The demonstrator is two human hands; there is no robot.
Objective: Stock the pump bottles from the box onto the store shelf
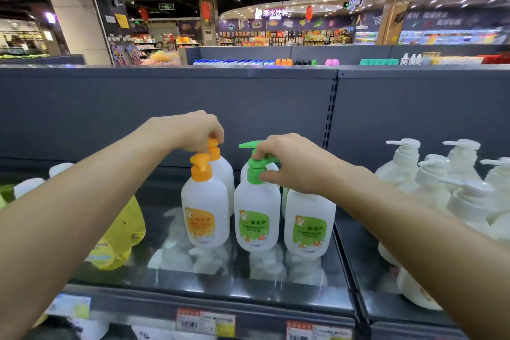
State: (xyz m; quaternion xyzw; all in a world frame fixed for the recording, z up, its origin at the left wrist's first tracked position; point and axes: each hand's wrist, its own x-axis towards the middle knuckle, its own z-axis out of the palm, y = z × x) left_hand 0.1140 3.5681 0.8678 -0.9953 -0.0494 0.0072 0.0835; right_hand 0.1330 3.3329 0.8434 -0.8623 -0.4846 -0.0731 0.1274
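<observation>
Two hands set pump bottles on a shelf (276, 288).
Left hand (190, 130) pinches the rear orange pump (213, 146); right hand (289, 163) grips the green pump (255, 171); crowded neighbours could topple.

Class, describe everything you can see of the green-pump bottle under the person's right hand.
The green-pump bottle is white, plastic-looking, with rounded shoulders and a bright green pump head whose nozzle points left. A green label with white characters and a small orange flower faces the camera. It stands upright on the glossy dark shelf, between an orange-pump bottle and another green-labelled bottle. The right hand pinches its pump collar.
</observation>
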